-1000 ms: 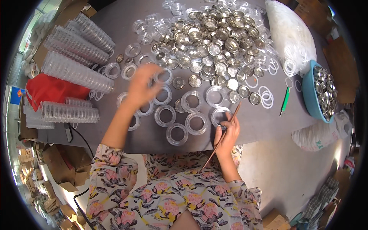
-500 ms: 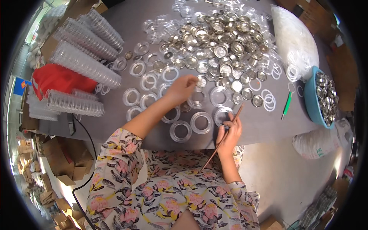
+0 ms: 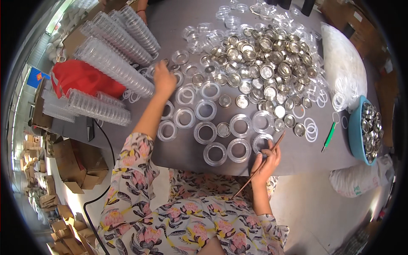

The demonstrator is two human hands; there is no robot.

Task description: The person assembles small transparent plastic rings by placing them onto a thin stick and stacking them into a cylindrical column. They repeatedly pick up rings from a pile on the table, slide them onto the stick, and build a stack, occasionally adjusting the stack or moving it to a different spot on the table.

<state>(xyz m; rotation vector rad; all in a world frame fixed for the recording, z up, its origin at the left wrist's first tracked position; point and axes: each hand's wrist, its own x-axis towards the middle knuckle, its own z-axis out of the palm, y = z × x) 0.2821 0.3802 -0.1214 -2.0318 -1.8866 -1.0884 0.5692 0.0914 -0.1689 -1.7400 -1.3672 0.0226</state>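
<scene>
My left hand (image 3: pixel 165 80) reaches over the left part of the table, its fingers bent together beside several clear plastic rings (image 3: pixel 185 117). Whatever lies between those fingertips is hidden. A thin brown stick (image 3: pixel 255 173) slants through my right hand (image 3: pixel 268 163), which grips it near the table's front edge. The same hand's fingers touch a clear round case (image 3: pixel 256 143). Near it lie other clear round cases (image 3: pixel 239 150) in loose rows, some with white rings inside. A silver cap (image 3: pixel 223 129) sits flat among them.
Stacked clear cases (image 3: pixel 112 66) and a red cloth bag (image 3: pixel 83 78) stand left. A heap of silver caps (image 3: pixel 267 70) covers the far middle. On the right are a plastic bag of white rings (image 3: pixel 344 63), a green-handled tool (image 3: pixel 329 137) and a blue basin (image 3: pixel 356 131). Another person's arm (image 3: pixel 142 9) shows far left.
My left hand has moved from beside the silver caps to the far left rings. My right hand still grips the stick at the same case. The whole view has shifted.
</scene>
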